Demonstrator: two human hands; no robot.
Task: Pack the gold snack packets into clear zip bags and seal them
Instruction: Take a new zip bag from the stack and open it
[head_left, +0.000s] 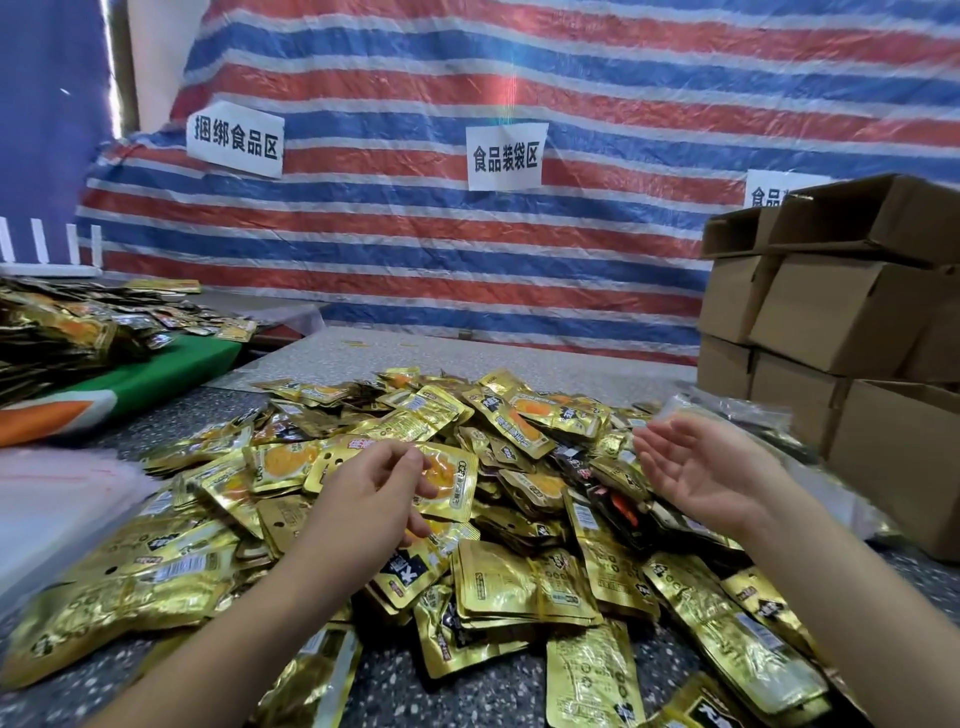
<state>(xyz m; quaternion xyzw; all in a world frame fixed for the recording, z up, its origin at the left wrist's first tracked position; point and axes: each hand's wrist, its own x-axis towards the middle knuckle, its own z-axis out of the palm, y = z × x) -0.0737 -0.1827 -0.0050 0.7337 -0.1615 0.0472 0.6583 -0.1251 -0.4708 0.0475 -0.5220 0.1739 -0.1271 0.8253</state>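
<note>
Gold snack packets (498, 519) lie in a loose, overlapping heap across the middle of the speckled grey tabletop (498, 686), some face up with an orange picture, others showing printed backs and barcodes. Both hands hover over the heap. The left hand (374, 493) is held above the packets left of centre, its fingers loosely curled with thumb and forefinger close together; whether it touches or pinches the packet under it cannot be told from this view. The right hand (701, 467) is turned palm up to the right of the heap, its fingers relaxed and spread, holding nothing. Just behind the right hand's fingertips lies a crumpled stack of clear zip bags (737, 415), at the heap's far right edge and near the cardboard boxes (831, 322) stacked along the right side. At the left edge of the tabletop rests a pale translucent sheet or bag (57, 509), too blurred to name surely. Farther left, a second pile of gold packets (78, 327) sits on a green and orange surface (135, 384). A red, white and blue striped tarp (467, 78) hangs behind everything, with white paper signs (504, 156) printed in black characters fixed to it.
</note>
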